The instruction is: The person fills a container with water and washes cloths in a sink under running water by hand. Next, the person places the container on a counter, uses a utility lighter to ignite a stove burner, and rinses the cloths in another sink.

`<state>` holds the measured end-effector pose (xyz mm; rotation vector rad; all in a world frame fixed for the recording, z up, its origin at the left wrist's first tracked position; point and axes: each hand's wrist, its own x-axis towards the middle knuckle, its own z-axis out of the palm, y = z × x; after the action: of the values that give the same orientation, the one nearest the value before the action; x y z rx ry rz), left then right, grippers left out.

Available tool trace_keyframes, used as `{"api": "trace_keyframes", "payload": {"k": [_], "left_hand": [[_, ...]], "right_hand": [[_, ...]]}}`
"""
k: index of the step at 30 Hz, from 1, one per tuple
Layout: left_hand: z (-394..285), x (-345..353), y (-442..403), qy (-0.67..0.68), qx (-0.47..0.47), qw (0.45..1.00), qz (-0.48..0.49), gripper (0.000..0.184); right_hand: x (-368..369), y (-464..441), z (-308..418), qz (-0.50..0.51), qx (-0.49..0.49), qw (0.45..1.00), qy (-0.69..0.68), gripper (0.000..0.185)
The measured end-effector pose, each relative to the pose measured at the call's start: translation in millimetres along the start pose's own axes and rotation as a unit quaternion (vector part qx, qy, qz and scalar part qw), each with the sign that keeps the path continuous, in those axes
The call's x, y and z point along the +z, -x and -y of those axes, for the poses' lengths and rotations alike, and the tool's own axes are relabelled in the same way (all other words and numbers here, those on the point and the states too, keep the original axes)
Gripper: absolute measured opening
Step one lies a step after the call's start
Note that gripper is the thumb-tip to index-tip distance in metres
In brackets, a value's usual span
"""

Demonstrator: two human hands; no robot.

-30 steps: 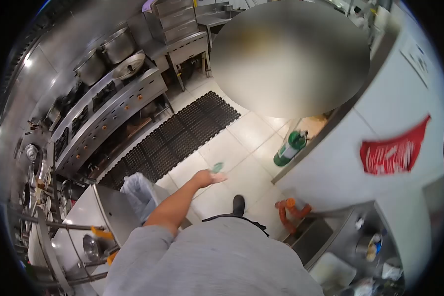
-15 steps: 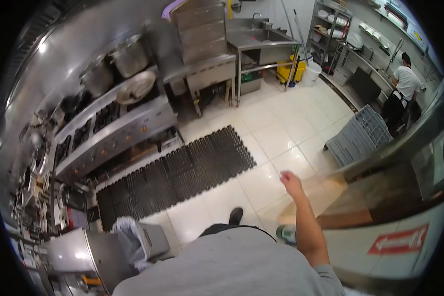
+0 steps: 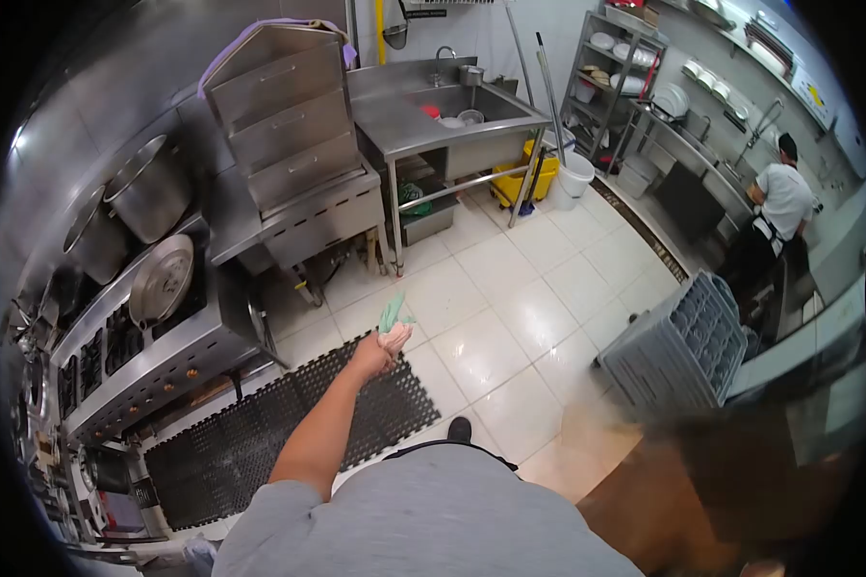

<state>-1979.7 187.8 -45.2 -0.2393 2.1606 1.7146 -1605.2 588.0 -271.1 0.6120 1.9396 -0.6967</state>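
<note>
My left hand (image 3: 373,354) is stretched out ahead of me over the floor, near the far edge of the black rubber mat (image 3: 289,433). Its fingers are closed on a crumpled cloth (image 3: 394,322), pale green at the top and pinkish white below. The cloth hangs in the air and touches no surface. My right hand is outside the view.
A stove (image 3: 164,356) with large pots stands at the left. Ahead is a steel sink table (image 3: 394,130), with a yellow mop bucket (image 3: 539,181) beside it. Grey dish racks (image 3: 669,346) stand at the right. A co-worker (image 3: 784,197) is at the far-right counter.
The view has turned and moved forward, bringing the sink table nearer. My left arm with the cloth is back in view; my right arm, seen half a second ago, has gone out of view.
</note>
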Motion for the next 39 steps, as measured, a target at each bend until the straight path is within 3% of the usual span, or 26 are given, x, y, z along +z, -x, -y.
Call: {"api": "trace_keyframes", "payload": {"k": [3, 5, 7, 8, 9, 10, 11, 12, 13, 15, 18, 19, 20, 22, 25, 28, 32, 33, 34, 35, 36, 39], "left_hand": [[7, 18, -61, 0.029, -0.101, 0.992, 0.069, 0.02], [10, 15, -82, 0.086, -0.191, 0.969, 0.133, 0.019], [48, 13, -96, 0.112, -0.22, 0.969, 0.017, 0.022], [74, 7, -105, 0.147, -0.228, 0.962, -0.039, 0.035], [88, 1, -110, 0.12, -0.244, 0.956, -0.11, 0.038], [90, -6, -122, 0.092, -0.255, 0.946, -0.179, 0.042], [71, -15, -135, 0.048, -0.274, 0.937, -0.211, 0.049], [52, -24, -154, 0.003, -0.291, 0.925, -0.243, 0.055], [54, -33, -192, -0.039, -0.247, 0.926, -0.282, 0.059], [39, -48, -270, -0.123, -0.154, 0.914, -0.354, 0.066], [-61, -53, -413, -0.089, -0.098, 0.955, -0.266, 0.074], [-109, -49, -458, -0.085, -0.021, 0.959, -0.269, 0.074], [-170, -46, -493, -0.101, -0.02, 0.962, -0.252, 0.062], [-231, -42, -580, -0.201, 0.08, 0.932, -0.291, 0.06], [-315, -41, -678, -0.251, 0.104, 0.92, -0.283, 0.063], [-354, -35, -749, -0.265, 0.082, 0.903, -0.328, 0.063], [-318, -25, -823, -0.362, -0.078, 0.839, -0.399, 0.062], [-313, -22, -832, -0.355, -0.141, 0.834, -0.397, 0.062], [-306, -18, -838, -0.39, -0.144, 0.819, -0.396, 0.063], [-297, -13, -843, -0.423, -0.149, 0.804, -0.391, 0.064], [-296, -8, -852, -0.455, -0.155, 0.789, -0.383, 0.065], [-368, 9, -883, -0.367, -0.188, 0.859, -0.304, 0.064]], "right_hand": [[-108, -55, 40, -0.021, -0.016, 0.999, 0.035, 0.027], [-193, -111, 72, -0.058, -0.047, 0.989, 0.13, 0.028], [-301, -180, 126, -0.168, -0.095, 0.95, 0.247, 0.028], [-364, -207, 173, -0.257, -0.12, 0.926, 0.248, 0.028], [-431, -211, 234, -0.326, -0.177, 0.909, 0.189, 0.031], [-484, -197, 300, -0.275, -0.215, 0.935, -0.062, 0.025], [-538, -181, 366, -0.224, -0.241, 0.891, -0.312, 0.021], [-573, -133, 433, -0.215, -0.279, 0.867, -0.353, 0.021], [-598, -116, 480, -0.206, -0.317, 0.838, -0.393, 0.021], [-637, -144, 535, -0.186, -0.393, 0.828, -0.354, 0.024], [-660, -160, 581, -0.044, -0.355, 0.875, -0.325, 0.024], [-671, -168, 591, 0.002, -0.341, 0.894, -0.29, 0.025], [-687, -178, 598, -0.002, -0.33, 0.905, -0.271, 0.025], [-717, -199, 605, -0.004, -0.305, 0.923, -0.236, 0.025], [-791, -233, 616, -0.052, -0.243, 0.907, -0.339, 0.023], [-884, -309, 641, -0.146, -0.215, 0.899, -0.351, 0.024], [-1018, -385, 773, -0.227, -0.299, 0.868, -0.324, 0.02], [-1051, -420, 810, -0.233, -0.326, 0.873, -0.278, 0.019], [-1080, -444, 854, -0.229, -0.396, 0.856, -0.242, 0.019], [-1111, -502, 891, -0.273, -0.443, 0.844, -0.128, 0.021], [-1133, -463, 951, -0.355, -0.467, 0.809, 0.021, 0.023], [-1183, -533, 1067, -0.363, -0.571, 0.732, 0.075, 0.029]]}}
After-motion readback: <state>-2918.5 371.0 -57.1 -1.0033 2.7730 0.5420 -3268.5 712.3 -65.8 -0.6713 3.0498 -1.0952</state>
